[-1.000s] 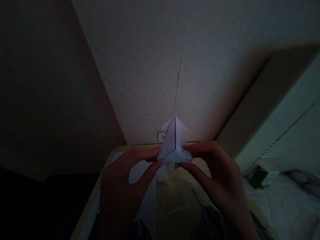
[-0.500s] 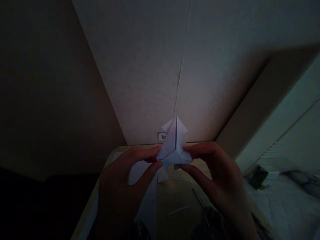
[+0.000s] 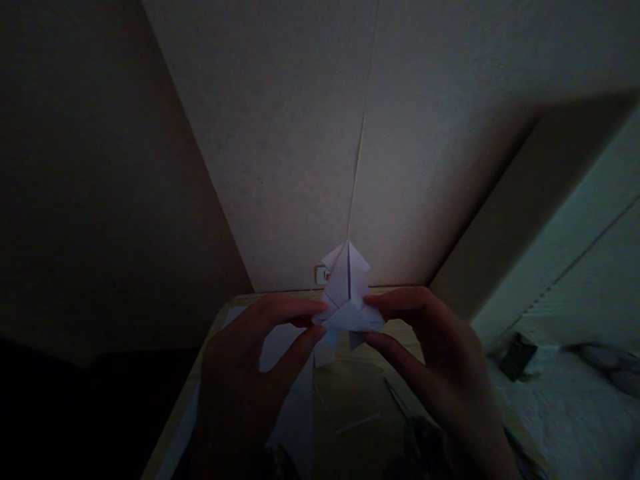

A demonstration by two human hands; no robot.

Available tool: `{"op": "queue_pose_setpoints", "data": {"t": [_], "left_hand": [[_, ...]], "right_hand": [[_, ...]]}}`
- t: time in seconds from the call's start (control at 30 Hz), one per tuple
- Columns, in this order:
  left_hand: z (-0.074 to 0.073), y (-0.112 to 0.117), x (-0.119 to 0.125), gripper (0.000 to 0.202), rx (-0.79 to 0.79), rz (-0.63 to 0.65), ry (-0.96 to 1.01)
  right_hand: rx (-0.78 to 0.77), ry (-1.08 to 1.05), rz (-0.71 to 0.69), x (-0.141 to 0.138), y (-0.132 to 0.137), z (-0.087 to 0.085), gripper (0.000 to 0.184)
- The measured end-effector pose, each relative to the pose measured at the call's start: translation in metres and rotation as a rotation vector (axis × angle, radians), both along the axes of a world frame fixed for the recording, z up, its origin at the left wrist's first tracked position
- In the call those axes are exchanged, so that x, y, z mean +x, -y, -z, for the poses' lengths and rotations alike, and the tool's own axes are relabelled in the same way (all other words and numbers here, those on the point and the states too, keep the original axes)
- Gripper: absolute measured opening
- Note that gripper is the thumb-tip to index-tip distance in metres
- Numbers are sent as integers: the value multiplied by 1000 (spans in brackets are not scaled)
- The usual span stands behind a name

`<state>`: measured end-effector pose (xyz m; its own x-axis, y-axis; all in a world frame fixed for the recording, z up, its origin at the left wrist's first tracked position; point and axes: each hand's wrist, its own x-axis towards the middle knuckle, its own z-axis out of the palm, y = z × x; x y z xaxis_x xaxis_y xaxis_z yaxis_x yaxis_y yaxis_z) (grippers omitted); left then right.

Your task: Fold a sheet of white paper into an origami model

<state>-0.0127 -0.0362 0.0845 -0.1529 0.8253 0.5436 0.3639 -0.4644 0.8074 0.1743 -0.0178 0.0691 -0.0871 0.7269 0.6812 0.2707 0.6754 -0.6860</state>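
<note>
Held up over the table is a folded white paper figure (image 3: 345, 293), an origami shape with a pointed top, small side flaps and a dark slit down its middle. My left hand (image 3: 255, 367) pinches its lower left corner between thumb and fingers. On the opposite side, my right hand (image 3: 430, 353) grips the lower right corner the same way. Two short paper points stick out below the folded base. Behind and under my left hand lies white paper (image 3: 295, 413) on the table. The figure's back is hidden from me.
On the wooden table (image 3: 400, 333) lie a thin white strip (image 3: 358, 423) and a pointed metal tool (image 3: 396, 397), partly hidden by my right arm. A wall socket (image 3: 321, 274) sits behind. Rightward, a dark box (image 3: 518, 357) rests on a pale surface. The room is dim.
The paper figure has dropped slightly and its top has tilted a little left. More of its lower points shows. Both hands keep their pinch.
</note>
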Motion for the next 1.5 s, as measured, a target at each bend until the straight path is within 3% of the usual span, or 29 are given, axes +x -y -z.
{"op": "queue_pose_setpoints", "data": {"t": [0.27, 0.83, 1.03, 1.17, 1.3, 1.5], "left_hand": [[3, -1, 5, 24, 38, -23, 84], [-5, 2, 1, 22, -43, -2, 3], [-6, 2, 1, 22, -21, -21, -10], [-3, 1, 3, 20, 30, -47, 56], [-1, 0, 3, 23, 55, 7, 30], [-2, 3, 6, 18, 63, -70, 15]], "right_hand": [[21, 4, 8, 2, 1, 0, 23], [-24, 25, -2, 4, 4, -6, 7], [4, 81, -31, 6, 5, -7, 17], [8, 115, -55, 7, 6, -9, 17], [12, 83, -20, 7, 7, -11, 16], [-4, 88, -24, 6, 8, -13, 14]]}}
